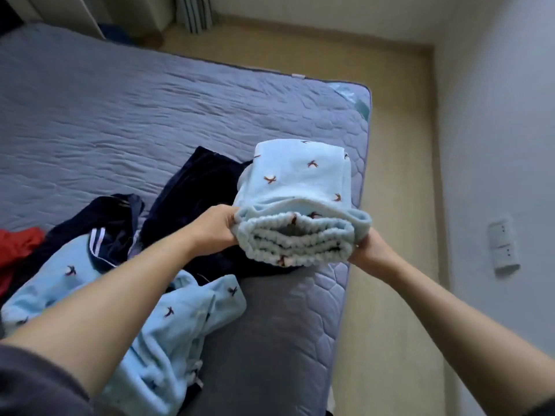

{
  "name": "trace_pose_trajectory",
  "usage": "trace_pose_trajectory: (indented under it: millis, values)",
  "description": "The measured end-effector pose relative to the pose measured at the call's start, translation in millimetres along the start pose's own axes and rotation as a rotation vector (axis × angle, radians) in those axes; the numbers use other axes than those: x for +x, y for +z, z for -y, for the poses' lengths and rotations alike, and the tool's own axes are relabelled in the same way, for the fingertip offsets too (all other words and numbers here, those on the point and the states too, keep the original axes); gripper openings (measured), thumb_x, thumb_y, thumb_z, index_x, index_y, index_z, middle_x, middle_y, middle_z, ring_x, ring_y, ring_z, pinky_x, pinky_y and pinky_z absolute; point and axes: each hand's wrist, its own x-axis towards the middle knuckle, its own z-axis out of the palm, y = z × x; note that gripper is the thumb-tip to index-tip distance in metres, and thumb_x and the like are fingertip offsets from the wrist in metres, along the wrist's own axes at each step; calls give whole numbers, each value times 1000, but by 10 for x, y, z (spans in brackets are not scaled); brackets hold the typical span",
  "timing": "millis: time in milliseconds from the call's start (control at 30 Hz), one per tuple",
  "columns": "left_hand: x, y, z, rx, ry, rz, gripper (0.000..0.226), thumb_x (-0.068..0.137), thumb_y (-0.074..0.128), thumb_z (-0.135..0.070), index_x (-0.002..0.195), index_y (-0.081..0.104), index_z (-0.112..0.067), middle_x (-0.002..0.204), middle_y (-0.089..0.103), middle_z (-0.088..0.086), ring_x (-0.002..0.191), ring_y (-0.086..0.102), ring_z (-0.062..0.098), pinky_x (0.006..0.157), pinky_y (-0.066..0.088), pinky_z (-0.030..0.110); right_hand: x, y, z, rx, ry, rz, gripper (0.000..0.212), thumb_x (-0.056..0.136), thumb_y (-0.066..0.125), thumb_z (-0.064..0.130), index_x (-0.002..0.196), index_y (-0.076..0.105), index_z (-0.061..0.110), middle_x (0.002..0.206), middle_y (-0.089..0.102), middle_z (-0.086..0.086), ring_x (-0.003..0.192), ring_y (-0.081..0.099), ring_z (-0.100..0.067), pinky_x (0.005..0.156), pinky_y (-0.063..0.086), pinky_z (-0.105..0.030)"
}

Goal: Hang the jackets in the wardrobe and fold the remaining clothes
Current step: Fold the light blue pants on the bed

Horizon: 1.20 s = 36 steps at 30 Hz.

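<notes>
Neatly folded fleecy blue garment (pixel 295 187)

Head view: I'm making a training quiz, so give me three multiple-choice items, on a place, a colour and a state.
1. Where is the red cloth? A) on the floor B) on the bed C) in a hand
2. What colour is the held garment? A) light blue B) red C) white
3. How is it? A) spread flat B) hanging C) folded
B: it lies on the cover among clothes. A: pale blue with small dark marks. C: layered bundle gripped by left hand and right hand.
</notes>
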Motion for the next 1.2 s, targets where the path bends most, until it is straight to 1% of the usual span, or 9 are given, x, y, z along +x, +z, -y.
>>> trace_pose_trajectory:
  millis: [100, 200, 400, 500, 567, 667, 800, 933, 1200]
  values:
    - [-278, 869, 767, 149, -101, 127, 11, 79, 61, -9, 69, 59, -9, 67, 61, 6, 61, 49, 12, 59, 39, 27, -409, 587, -1093, -149, 184, -22, 42, 76, 73, -7, 113, 63, 12, 111, 68, -8, 107, 64, -24, 91, 53, -39]
    - [-702, 1602, 1303, 232, -81, 339, 35, 84, 58, -13, 57, 46, -30, 62, 51, -14, 61, 44, 5, 55, 32, 23, -899, 1146, -1925, -302, 315, 63, 39, 77, 70, -1, 113, 67, 13, 107, 70, -4, 103, 65, -19, 88, 53, -35]
    - [-1278, 2102, 1605, 462, -39, 651, 12, 86, 54, -13, 77, 57, -20, 85, 63, 3, 80, 56, 20, 64, 39, 31, -1515, 1571, -2363, -351, 427, 289, 36, 81, 71, 15, 116, 66, 22, 110, 68, 5, 103, 62, -10, 84, 49, -20]
    - [-1212, 1963, 1506, 325, -112, 594, 15, 88, 55, -16, 73, 56, -16, 73, 57, -3, 68, 49, 13, 57, 36, 25, -1478, 1447, -2231, -252, 448, 234, 28, 82, 72, 16, 106, 67, 29, 105, 68, 10, 100, 63, -8, 79, 50, -15]
    - [-1053, 1810, 1423, 163, -207, 547, 16, 86, 58, -18, 72, 59, -13, 73, 59, -2, 66, 49, 8, 53, 41, 17, -1360, 1278, -2110, -93, 472, 203, 26, 84, 71, 18, 109, 68, 25, 109, 70, 5, 103, 65, -9, 86, 55, -25]
    - [-728, 1642, 1308, 3, -298, 465, 27, 80, 56, -30, 86, 63, -4, 90, 66, 11, 79, 53, 12, 70, 44, 27, -1109, 999, -1927, 95, 495, 154, 35, 79, 70, 28, 114, 67, 27, 114, 69, 8, 107, 64, -4, 89, 54, -28]
    - [-239, 1659, 1178, -192, -342, 276, 12, 92, 58, -33, 98, 68, -29, 100, 70, -8, 93, 61, 4, 79, 50, 23, -692, 708, -1920, 224, 521, 36, 39, 70, 67, 33, 109, 68, 29, 111, 70, 10, 105, 64, -3, 87, 52, -23]
    - [287, 1759, 1062, -249, -313, 102, 15, 90, 56, -45, 80, 64, -52, 83, 67, -24, 81, 61, -6, 61, 47, 13, -345, 537, -2170, 365, 524, -130, 48, 70, 70, 30, 116, 66, 19, 114, 70, 1, 108, 65, -15, 92, 53, -34]
    - [902, 2016, 1189, -181, -372, -73, 8, 92, 49, -46, 92, 56, -48, 89, 66, -14, 89, 61, 8, 70, 48, 28, 125, 580, -2669, 627, 562, -361, 46, 66, 79, 31, 109, 69, 20, 106, 73, -3, 98, 70, -21, 77, 56, -34]
